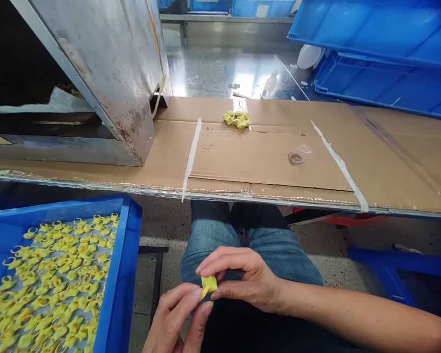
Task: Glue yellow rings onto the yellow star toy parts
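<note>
Above my lap, my right hand pinches a small yellow-green star-shaped piece between thumb and fingers. My left hand closes thumb and forefinger on a thin yellow band at the piece's lower end. The fingers hide part of both. To the left, a blue tray holds many similar yellow stars with curved ring bands, spread on a grey sheet. A small heap of yellow-green pieces lies on the cardboard-covered bench ahead, beyond both hands.
Cardboard with white tape strips covers the bench. A rusty metal housing stands at the left. Stacked blue crates are at the right, and a small clear bottle lies behind the cardboard. A blue stool is at lower right.
</note>
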Demonstrator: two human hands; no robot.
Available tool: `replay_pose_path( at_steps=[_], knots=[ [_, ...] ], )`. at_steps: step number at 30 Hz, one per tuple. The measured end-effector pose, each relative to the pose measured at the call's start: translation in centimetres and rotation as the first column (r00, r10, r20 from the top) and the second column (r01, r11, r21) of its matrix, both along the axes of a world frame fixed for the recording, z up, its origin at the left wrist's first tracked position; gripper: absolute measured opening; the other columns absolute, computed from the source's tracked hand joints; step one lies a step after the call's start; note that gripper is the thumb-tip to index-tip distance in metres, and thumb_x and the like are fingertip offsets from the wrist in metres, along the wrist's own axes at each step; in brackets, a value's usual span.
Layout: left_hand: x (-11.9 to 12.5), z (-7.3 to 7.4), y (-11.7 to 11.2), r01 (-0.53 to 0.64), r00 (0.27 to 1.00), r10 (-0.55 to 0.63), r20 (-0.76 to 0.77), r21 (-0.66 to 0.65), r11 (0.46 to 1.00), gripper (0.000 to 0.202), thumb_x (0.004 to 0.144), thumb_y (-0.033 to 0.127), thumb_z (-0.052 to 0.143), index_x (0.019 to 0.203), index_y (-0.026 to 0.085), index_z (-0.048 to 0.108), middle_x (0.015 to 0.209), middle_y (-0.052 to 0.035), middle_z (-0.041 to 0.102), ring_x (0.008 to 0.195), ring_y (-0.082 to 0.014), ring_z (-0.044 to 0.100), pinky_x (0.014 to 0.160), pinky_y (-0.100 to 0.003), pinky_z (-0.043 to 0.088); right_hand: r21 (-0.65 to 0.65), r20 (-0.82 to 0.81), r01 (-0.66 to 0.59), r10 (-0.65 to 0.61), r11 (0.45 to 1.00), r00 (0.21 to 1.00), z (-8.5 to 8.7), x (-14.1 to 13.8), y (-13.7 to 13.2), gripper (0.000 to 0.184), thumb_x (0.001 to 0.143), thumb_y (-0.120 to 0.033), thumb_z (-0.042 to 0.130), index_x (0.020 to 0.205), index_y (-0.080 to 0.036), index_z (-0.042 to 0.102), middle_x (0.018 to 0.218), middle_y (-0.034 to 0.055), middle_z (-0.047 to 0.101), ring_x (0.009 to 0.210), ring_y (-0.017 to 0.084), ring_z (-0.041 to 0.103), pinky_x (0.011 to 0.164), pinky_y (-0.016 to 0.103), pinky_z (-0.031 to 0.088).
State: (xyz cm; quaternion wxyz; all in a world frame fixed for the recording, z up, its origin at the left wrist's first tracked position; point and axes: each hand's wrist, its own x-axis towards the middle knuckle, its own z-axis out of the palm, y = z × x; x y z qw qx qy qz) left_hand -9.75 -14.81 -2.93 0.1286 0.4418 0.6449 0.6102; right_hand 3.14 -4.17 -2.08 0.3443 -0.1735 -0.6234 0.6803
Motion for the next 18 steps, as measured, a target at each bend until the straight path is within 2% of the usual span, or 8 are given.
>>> replay_pose_path(
  at_steps=[3,8,14,18],
  knots=[
    [-0.5,-0.2,-0.2,0.028,0.995,-0.026,-0.101,0.016,0.999,0.027,0.076,0.026,0.068,0.096,0.043,0.072,0.077,-0.0012,0.074,0.065,-0.0229,0.067,0.060,-0.038,0.052,0.080,0.001,-0.021,0.021,0.997,1.000,0.1,0.2,0.0,0.030,0.079,-0.020,0.076,0.109,-0.020,0.070,0.102,0.0091,0.068,0.088,0.017,0.064,0.072,0.024,0.055],
    [-0.7,0.2,-0.7,0.041,0.997,-0.044,-0.066,-0.044,0.998,0.032,0.073,0.020,0.070,0.096,0.042,0.071,0.075,0.0000,0.074,0.064,-0.0228,0.067,0.065,-0.040,0.051,0.100,-0.009,-0.032,0.033,0.994,0.999,0.2,0.3,-0.1,0.035,0.077,-0.017,0.077,0.111,-0.016,0.069,0.100,0.0100,0.068,0.082,0.016,0.063,0.073,0.024,0.055],
    [-0.4,-0.4,-0.9,-0.044,0.989,0.044,-0.144,-0.001,0.999,0.026,0.074,0.026,0.070,0.093,0.043,0.071,0.069,0.0017,0.073,0.056,-0.0216,0.066,0.059,-0.038,0.053,0.251,0.003,-0.018,0.018,0.968,1.000,0.7,0.2,0.0,0.027,0.082,-0.024,0.073,0.106,-0.013,0.069,0.096,0.0113,0.069,0.081,0.017,0.065,0.074,0.027,0.056],
    [-0.3,-0.3,-0.7,-0.061,0.980,0.067,-0.189,0.038,0.997,0.020,0.077,0.030,0.068,0.093,0.042,0.070,0.066,0.0029,0.071,0.053,-0.0189,0.064,0.058,-0.036,0.053,0.308,0.016,-0.035,0.032,0.951,0.999,1.0,0.3,0.1,0.025,0.085,-0.023,0.071,0.105,-0.009,0.068,0.095,0.0135,0.069,0.085,0.019,0.066,0.077,0.029,0.056]
  ],
)
